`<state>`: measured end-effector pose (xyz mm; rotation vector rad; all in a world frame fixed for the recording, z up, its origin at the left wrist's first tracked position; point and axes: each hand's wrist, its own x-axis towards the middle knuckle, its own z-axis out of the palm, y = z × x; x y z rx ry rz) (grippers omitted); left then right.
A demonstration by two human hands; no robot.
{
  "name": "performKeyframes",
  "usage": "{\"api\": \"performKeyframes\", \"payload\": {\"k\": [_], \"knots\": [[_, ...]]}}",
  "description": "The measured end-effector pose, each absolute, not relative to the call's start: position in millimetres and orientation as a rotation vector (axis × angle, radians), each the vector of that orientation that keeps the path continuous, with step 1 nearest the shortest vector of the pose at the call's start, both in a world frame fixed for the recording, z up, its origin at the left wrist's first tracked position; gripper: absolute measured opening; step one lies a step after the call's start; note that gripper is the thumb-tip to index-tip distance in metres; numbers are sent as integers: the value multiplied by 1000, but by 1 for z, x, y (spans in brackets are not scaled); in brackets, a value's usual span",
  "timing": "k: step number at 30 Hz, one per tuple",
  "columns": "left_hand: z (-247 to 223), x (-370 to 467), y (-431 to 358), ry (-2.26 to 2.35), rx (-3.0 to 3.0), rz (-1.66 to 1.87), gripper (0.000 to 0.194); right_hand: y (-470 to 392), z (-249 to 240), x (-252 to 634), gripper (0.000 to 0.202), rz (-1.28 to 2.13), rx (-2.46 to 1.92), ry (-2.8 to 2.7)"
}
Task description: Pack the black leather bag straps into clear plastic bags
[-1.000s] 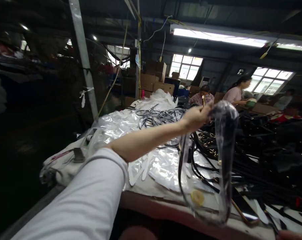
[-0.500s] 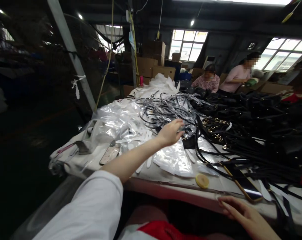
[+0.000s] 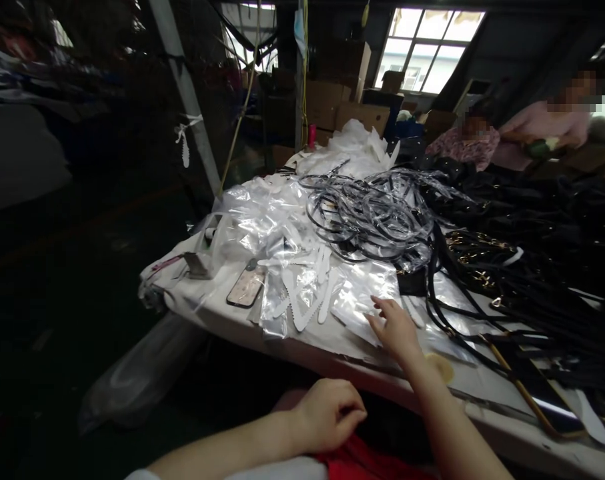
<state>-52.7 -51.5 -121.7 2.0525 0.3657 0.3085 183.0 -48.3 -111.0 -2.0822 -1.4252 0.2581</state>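
My left hand [image 3: 329, 415] hovers over my lap in front of the table edge. Its fingers are curled in, and nothing shows between them. Over the near end of a stack of clear plastic bags [image 3: 363, 288] is my right hand [image 3: 396, 328], its fingers apart and holding nothing; whether it touches the bags I cannot tell. Behind the stack lies a heap of black straps in clear wrap [image 3: 367, 213]. White serrated plastic strips [image 3: 302, 308] are scattered to the left of the stack. A yellow tape roll [image 3: 439, 367] sits beside my right forearm, partly hidden by it.
Loose black straps with gold clasps [image 3: 475, 257] and dark bags cover the right side. A phone [image 3: 245, 283] and a metal tape dispenser [image 3: 199, 265] lie at left. A yellow-edged phone [image 3: 537, 390] rests at right. Two people stand across the table, near a slanted post [image 3: 187, 93].
My left hand has come back from the wrapped straps to my lap and curled. My right hand has moved forward from the table edge to the bag stack and opened. The view has shifted.
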Motion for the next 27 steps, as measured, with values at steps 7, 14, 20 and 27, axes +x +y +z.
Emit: {"api": "performKeyframes", "payload": {"k": [7,14,20,27], "knots": [[-125,-58,-45,407,2041,287,15,-33,-139,186,33,198,-2151,-1340],[-137,-55,-49,382,2025,361,12,-40,-133,202,48,206,-2124,-1288],[-124,-49,-39,359,1998,563,13,-48,-110,209,51,222,-2030,-1292],[-87,-41,-7,475,2177,922,33,-104,-59,169,42,258,-1874,-1551]]}}
